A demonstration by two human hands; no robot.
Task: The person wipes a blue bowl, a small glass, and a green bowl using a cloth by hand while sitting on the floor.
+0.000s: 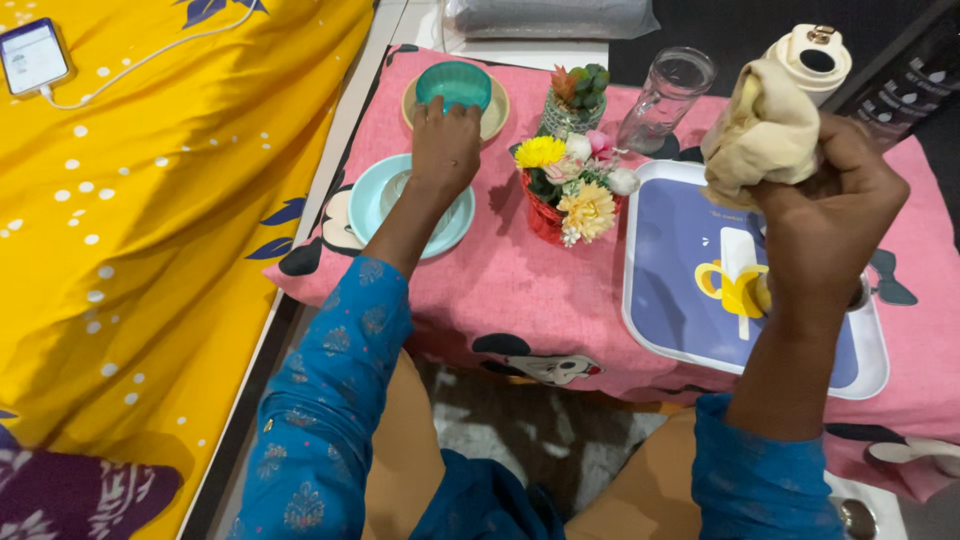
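Above blue tray (690, 290), cloth-wrapped cream bottle (815, 60).

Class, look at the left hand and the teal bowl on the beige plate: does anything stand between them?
No. The left hand already rests on the near rim of the teal bowl, which sits on the beige plate. The flower pot stands off to the right, clear of it.

Premises: a private home, most likely a bedroom. To the left of the left hand (445, 140) lies a bed (170, 250) under a yellow dotted sheet, with a phone (33, 56) charging on it. Between and beneath the hands, a small surface (520, 300) carries a pink cartoon-print cloth, a flower pot (572, 195), a drinking glass (665, 98) and a serving tray (680, 300).
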